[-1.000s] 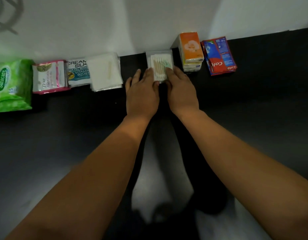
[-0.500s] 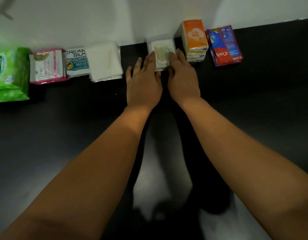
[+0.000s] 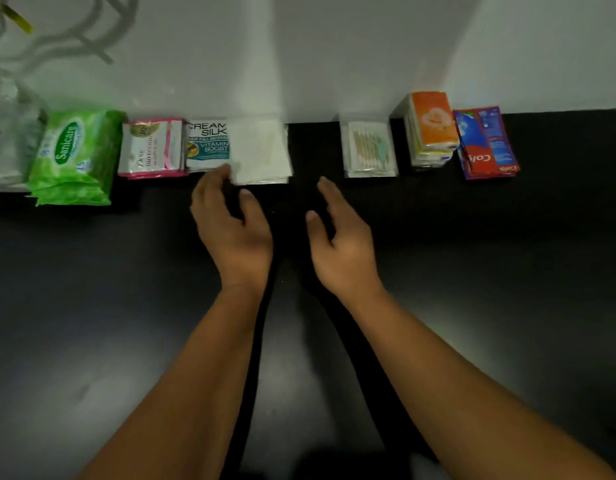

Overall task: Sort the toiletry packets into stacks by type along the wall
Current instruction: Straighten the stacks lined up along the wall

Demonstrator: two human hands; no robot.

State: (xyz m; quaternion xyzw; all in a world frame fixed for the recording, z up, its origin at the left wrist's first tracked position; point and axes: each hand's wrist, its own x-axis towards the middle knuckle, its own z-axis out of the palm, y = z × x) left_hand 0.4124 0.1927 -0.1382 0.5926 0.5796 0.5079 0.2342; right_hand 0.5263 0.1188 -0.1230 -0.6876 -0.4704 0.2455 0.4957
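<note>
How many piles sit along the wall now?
7, left to right: green wipes, pink sachets, Cream Silk sachets, white packets, cotton swabs, orange tissues, toothpaste sachets. Bag at left may hide more.

Cream Silk sachet half under the white packets; plastic bag partly beyond the left edge.

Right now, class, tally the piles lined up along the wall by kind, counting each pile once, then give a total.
Green Sanicare wipes pile: 1
Dove sachet pile: 1
Cream Silk sachet pile: 1
Plain white packet pile: 1
Cotton swab packet pile: 1
Orange tissue pack pile: 1
Colgate sachet pile: 1
Total: 7
</note>
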